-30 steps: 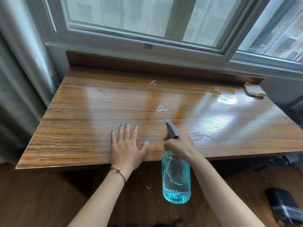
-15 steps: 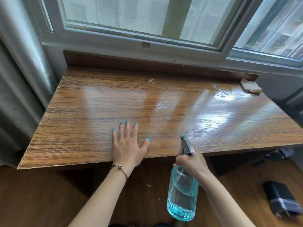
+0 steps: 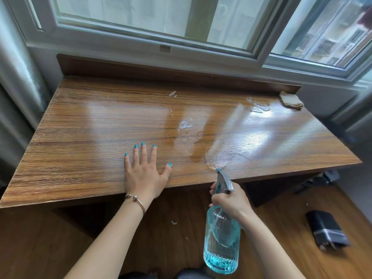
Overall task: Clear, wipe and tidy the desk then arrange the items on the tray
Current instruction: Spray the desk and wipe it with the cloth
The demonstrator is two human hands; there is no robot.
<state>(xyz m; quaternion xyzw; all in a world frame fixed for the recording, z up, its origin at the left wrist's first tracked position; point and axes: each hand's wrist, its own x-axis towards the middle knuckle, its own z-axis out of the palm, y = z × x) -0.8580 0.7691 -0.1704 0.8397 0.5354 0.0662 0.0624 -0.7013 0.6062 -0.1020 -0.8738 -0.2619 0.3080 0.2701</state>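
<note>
Head view: desk [image 3: 80,141] sat under the window [image 3: 141,17]. Left hand [image 3: 144,174] lay flat on desk's near edge, fingers straight & spread wide, bracelet [image 3: 136,200] on wrist. Right hand [image 3: 231,200] gripped neck of blue spray bottle [image 3: 221,244], fingers curled round trigger, held just off desk's front edge w/ nozzle aimed at desk. Wet patch [image 3: 217,158] on desk just beyond nozzle; more smears [image 3: 187,127] mid-desk. Cloth [image 3: 290,100] at desk's far right corner. Dark box [image 3: 326,230] on floor, right of desk.
</note>
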